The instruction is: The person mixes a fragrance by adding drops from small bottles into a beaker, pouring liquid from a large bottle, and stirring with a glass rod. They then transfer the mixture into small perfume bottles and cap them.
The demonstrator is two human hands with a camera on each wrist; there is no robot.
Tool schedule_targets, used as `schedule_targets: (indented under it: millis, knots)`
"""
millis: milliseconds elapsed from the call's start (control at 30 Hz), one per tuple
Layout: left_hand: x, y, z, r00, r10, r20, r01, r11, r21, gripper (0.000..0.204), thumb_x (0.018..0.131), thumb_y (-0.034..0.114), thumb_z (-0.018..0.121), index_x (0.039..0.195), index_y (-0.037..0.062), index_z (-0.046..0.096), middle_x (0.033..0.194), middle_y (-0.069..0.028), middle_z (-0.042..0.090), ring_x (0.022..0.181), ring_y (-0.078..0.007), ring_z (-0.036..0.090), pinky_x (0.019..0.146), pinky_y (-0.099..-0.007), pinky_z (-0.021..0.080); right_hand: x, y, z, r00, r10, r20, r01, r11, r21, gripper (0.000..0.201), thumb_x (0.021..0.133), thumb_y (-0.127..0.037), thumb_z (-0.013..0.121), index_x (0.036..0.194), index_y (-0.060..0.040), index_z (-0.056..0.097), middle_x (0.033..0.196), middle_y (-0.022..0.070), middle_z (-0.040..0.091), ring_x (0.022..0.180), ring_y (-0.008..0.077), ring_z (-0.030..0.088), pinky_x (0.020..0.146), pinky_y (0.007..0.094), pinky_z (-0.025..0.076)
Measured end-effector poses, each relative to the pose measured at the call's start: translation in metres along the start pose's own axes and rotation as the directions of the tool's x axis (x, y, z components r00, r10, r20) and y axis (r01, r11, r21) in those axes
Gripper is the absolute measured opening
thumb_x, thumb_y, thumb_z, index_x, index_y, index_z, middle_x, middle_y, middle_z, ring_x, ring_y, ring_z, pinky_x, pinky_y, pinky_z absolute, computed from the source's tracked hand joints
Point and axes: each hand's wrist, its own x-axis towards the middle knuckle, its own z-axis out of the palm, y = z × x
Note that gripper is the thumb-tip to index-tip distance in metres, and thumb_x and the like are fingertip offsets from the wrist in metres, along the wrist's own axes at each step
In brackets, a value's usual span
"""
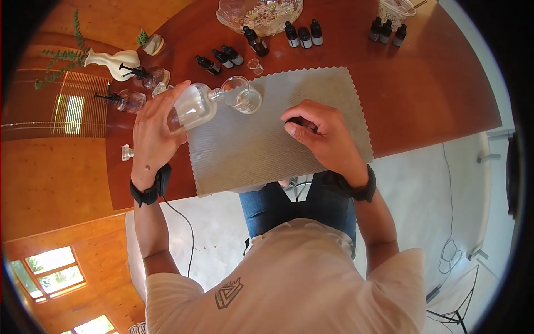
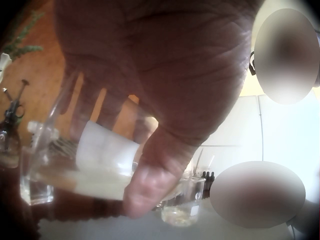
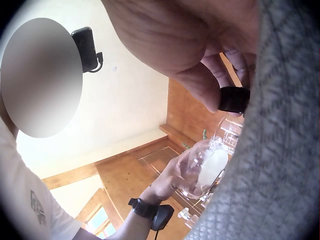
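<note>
The head view looks down; close wrist views face across, both sharing the bottle (image 1: 197,104).

Looks like a wood-lined room in a home or a small craft studio; hard to tell which. Feels homely from the wooden wall (image 1: 105,242), the windows (image 1: 53,260) with greenery behind, the polished table (image 1: 434,94), the white vase (image 1: 117,64) with a leafy sprig (image 1: 79,50) and the small potted plant (image 1: 150,43). Hints at a craft workspace too, judging by the dark dropper bottles (image 1: 292,34) in small groups, the glass beaker (image 1: 250,103) by the grey mat (image 1: 250,150), and the pump bottles (image 1: 132,101). Includes a pale floor (image 1: 217,234) and a black tripod (image 1: 460,316).
</note>
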Motion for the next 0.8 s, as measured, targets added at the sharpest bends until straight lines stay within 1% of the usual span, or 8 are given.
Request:
schedule_targets:
  millis: [133,433,533,633,733,800]
  knots:
    - [0.0001,0.0017,-0.001,1.0,-0.021,0.013,0.021,1.0,0.016,0.089,0.057,-0.005,0.076,0.141,0.022,0.06,0.129,-0.0093,0.067,0.115,-0.0349,0.061,0.104,-0.0429,0.046,-0.0003,0.0,0.0004,1.0,-0.012,-0.008,0.012,1.0,0.016,0.014,0.093,-0.008,0.07,0.105,-0.0004,0.07,0.087,0.0063,0.063,0.072,0.0123,0.057,0.067,0.0267,0.048]
    - [-0.0004,0.0004,0.0,1.0,-0.01,0.004,0.01,1.0,0.018,0.09,0.058,-0.004,0.077,0.141,0.0223,0.059,0.129,-0.0095,0.067,0.115,-0.0348,0.061,0.104,-0.0435,0.045,-0.0006,0.0,-0.0002,1.0,-0.011,-0.001,0.011,1.0,-0.001,0.014,0.093,-0.008,0.07,0.105,-0.0008,0.07,0.086,0.0062,0.062,0.071,0.0125,0.057,0.067,0.027,0.048]
    - [0.0003,-0.002,0.0002,0.999,-0.031,0.033,0.032,0.999,-0.01,0.095,0.051,-0.003,0.076,0.142,0.0173,0.058,0.133,-0.0131,0.065,0.12,-0.0368,0.059,0.107,-0.0422,0.045,-0.0002,0.0001,0.0006,1.0,-0.015,-0.007,0.015,1.0,0.004,0.014,0.093,-0.008,0.07,0.105,-0.0011,0.07,0.086,0.006,0.062,0.07,0.0124,0.057,0.067,0.027,0.048]
    - [-0.0012,-0.0013,0.0,0.999,-0.036,0.031,0.036,0.999,-0.013,0.095,0.051,-0.003,0.076,0.142,0.0167,0.058,0.133,-0.0128,0.065,0.119,-0.037,0.059,0.107,-0.0427,0.044,0.0001,-0.0006,0.0008,1.0,-0.005,-0.007,0.005,1.0,0.008,0.014,0.093,-0.008,0.07,0.106,-0.0012,0.07,0.086,0.006,0.062,0.071,0.0124,0.057,0.068,0.0269,0.048]
    - [-0.0031,-0.0022,0.0007,0.997,-0.059,0.043,0.062,0.996,-0.071,0.097,0.05,-0.004,0.076,0.144,0.017,0.057,0.133,-0.0119,0.064,0.118,-0.0342,0.06,0.105,-0.0398,0.045,0.0003,-0.002,-0.0001,1.0,0.011,0.002,-0.011,1.0,-0.001,0.014,0.093,-0.008,0.07,0.106,-0.0008,0.07,0.086,0.006,0.062,0.072,0.0122,0.058,0.068,0.0266,0.048]
    - [-0.0065,-0.0013,0.0035,0.987,-0.149,0.056,0.157,0.97,-0.185,0.097,0.051,-0.006,0.076,0.143,0.0197,0.058,0.13,-0.011,0.066,0.116,-0.0338,0.061,0.104,-0.0395,0.047,0.0006,-0.0016,-0.0002,1.0,0.009,0.004,-0.009,1.0,-0.001,0.014,0.093,-0.008,0.069,0.106,-0.0004,0.07,0.086,0.006,0.062,0.072,0.0119,0.058,0.068,0.0264,0.048]
